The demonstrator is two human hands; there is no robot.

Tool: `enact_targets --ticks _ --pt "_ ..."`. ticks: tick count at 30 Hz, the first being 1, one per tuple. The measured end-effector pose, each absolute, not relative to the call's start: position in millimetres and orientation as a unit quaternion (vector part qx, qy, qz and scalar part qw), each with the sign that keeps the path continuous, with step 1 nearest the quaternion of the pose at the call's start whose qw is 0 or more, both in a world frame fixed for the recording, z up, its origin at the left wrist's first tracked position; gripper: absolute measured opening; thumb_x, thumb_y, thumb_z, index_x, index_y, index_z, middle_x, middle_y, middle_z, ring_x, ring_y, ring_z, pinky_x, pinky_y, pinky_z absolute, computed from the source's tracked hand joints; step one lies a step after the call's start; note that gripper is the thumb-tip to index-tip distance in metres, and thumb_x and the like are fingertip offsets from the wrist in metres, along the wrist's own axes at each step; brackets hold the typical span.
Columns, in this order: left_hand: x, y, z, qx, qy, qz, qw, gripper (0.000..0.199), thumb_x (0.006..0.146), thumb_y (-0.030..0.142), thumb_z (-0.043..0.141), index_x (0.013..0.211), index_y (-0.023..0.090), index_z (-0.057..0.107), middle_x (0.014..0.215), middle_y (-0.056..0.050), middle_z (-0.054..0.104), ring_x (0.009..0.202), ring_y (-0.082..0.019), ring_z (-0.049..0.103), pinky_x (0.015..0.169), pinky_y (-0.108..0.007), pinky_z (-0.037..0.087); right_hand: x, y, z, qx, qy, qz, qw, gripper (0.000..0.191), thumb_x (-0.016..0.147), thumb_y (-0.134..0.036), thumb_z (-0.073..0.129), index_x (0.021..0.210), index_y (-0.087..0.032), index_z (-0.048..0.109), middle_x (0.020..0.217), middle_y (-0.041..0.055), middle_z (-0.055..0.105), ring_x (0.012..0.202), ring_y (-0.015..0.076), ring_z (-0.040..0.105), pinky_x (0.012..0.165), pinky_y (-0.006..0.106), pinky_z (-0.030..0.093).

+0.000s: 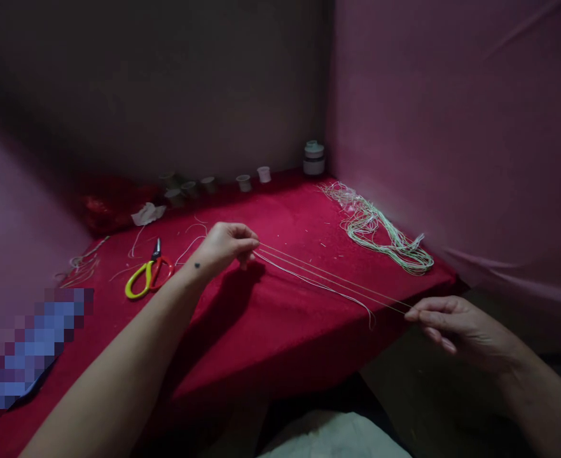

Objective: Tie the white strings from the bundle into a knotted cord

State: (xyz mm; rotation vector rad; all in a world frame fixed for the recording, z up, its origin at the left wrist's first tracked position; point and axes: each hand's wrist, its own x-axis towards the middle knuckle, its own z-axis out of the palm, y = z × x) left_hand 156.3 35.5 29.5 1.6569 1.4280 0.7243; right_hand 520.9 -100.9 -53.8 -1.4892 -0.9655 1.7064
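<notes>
My left hand (229, 244) pinches pale strings above the red cloth. Two strands of the string (331, 276) run taut from it to my right hand (445, 322), whose thumb and fingers pinch them just past the table's right edge. More thin string (304, 277) hangs loose from my left hand, its end curling near the front edge. Left of that hand lie scissors (149, 270) with one yellow and one red handle, blades pointing away. A bundle of pale green and white strings (388, 238) rests at the table's right side.
Red cloth (271, 337) covers the table. Several spools (243, 183) line the back, with a white jar (313, 159) in the corner. Crumpled white paper (147, 214) and loose threads (83, 266) lie left. A blurred blue item (32, 356) is near left. Pink walls (457, 127) enclose the sides.
</notes>
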Motion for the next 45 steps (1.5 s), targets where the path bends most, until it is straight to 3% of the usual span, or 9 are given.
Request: enact_targets --ticks 5,7,19,26,30,38,45 --pt "159 34 6 0.789 0.577 0.179 0.111 0.011 0.072 0.020 0.051 0.067 0.016 0.060 0.056 -0.004 0.062 0.051 -0.014 0.057 0.051 -0.023 0.040 524 -100 -69 -0.559 -0.347 0.666 0.352 0.029 0.063 -0.037 0.071 0.077 -0.011 0.067 0.047 -0.0010 0.048 0.034 0.0026 0.037 0.037 0.017 0.024" --pt "160 35 6 0.813 0.561 0.144 0.059 0.014 0.073 0.021 0.050 0.066 0.016 0.061 0.058 -0.003 0.063 0.055 -0.014 0.058 0.054 -0.023 0.039 522 -99 -72 -0.547 -0.344 0.672 0.361 0.029 0.064 -0.035 0.071 0.077 -0.010 0.066 0.047 -0.0014 0.049 0.034 0.0020 0.038 0.037 0.016 0.024" --pt "172 33 11 0.767 0.626 0.050 0.131 0.032 0.080 0.034 0.042 0.096 0.016 0.063 0.052 -0.002 0.062 0.044 -0.013 0.058 0.050 -0.022 0.040 523 -98 -79 -0.513 -0.331 0.700 0.371 0.025 0.066 -0.031 0.072 0.079 -0.010 0.067 0.048 -0.0004 0.052 0.034 0.0010 0.042 0.036 0.012 0.026" --pt "186 48 1 0.751 0.658 -0.052 0.027 0.028 0.074 0.028 0.044 0.077 0.013 0.068 0.068 -0.016 0.065 0.059 -0.025 0.061 0.049 -0.030 0.037 525 -97 -80 -0.511 -0.332 0.700 0.373 0.027 0.065 -0.032 0.072 0.079 -0.009 0.068 0.049 0.0006 0.053 0.034 0.0015 0.043 0.036 0.012 0.027" --pt "191 51 -1 0.752 0.656 -0.064 0.007 0.024 0.070 0.023 0.046 0.072 0.014 0.068 0.072 -0.018 0.065 0.065 -0.026 0.062 0.051 -0.030 0.036 526 -97 -78 -0.510 -0.327 0.699 0.379 0.026 0.065 -0.031 0.072 0.079 -0.010 0.068 0.048 0.0006 0.053 0.034 0.0013 0.042 0.035 0.012 0.026" --pt "175 43 23 0.752 0.657 -0.038 -0.033 0.028 0.074 0.028 0.043 0.084 0.018 0.067 0.082 -0.012 0.068 0.079 -0.022 0.062 0.063 -0.028 0.041 522 -96 -78 -0.498 -0.340 0.704 0.375 0.024 0.067 -0.030 0.071 0.079 -0.009 0.068 0.049 0.0009 0.054 0.034 0.0010 0.042 0.036 0.012 0.026" --pt "171 38 8 0.746 0.649 -0.096 -0.117 0.035 0.082 0.031 0.032 0.094 0.013 0.060 0.084 -0.019 0.066 0.077 -0.032 0.063 0.061 -0.036 0.044 516 -91 -83 -0.500 -0.342 0.710 0.358 0.028 0.066 -0.030 0.071 0.083 -0.008 0.068 0.056 0.0037 0.060 0.037 0.0049 0.049 0.036 0.014 0.032"
